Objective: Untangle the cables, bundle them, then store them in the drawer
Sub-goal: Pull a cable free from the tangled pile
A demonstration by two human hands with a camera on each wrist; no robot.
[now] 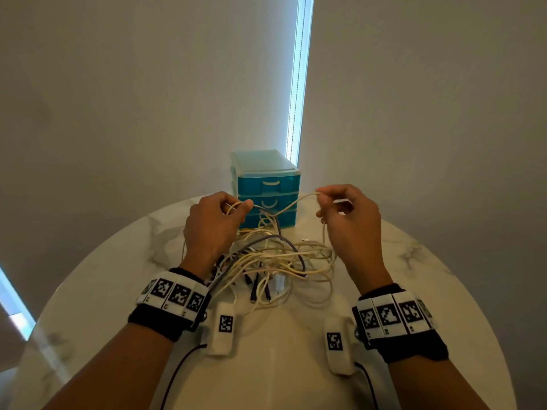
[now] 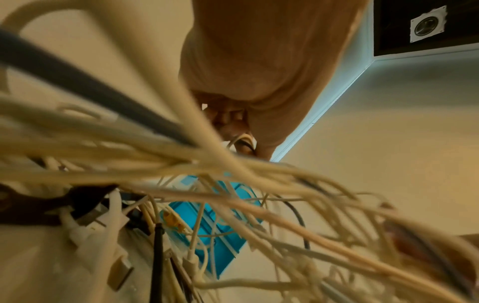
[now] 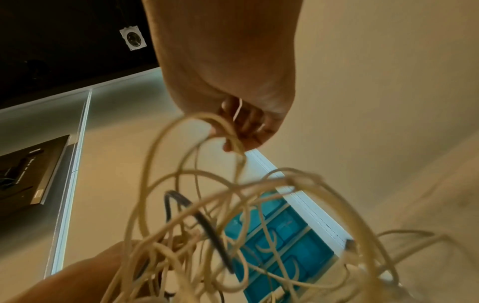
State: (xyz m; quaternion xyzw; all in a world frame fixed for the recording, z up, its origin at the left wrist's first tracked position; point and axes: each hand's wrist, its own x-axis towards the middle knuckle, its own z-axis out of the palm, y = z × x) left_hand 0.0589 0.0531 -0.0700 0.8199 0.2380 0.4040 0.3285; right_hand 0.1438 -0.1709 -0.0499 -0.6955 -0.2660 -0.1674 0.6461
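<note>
We are lifting the cable tangle [image 1: 275, 255] just in front of the blue drawer unit [image 1: 268, 187] (all 3 drawers shut), our left hand [image 1: 211, 226] and right hand [image 1: 347, 220] each pinching a cream strand, pulling apart to expose crossings.

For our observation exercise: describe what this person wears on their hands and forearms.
Both forearms are bare, with no sleeves. Each wrist carries a black fabric wristband topped by a row of white blocks printed with black square-patterned markers. A white oblong module bearing one such marker sits at each inner wrist, trailing a thin dark cable. The left hand and right hand are bare.
</note>
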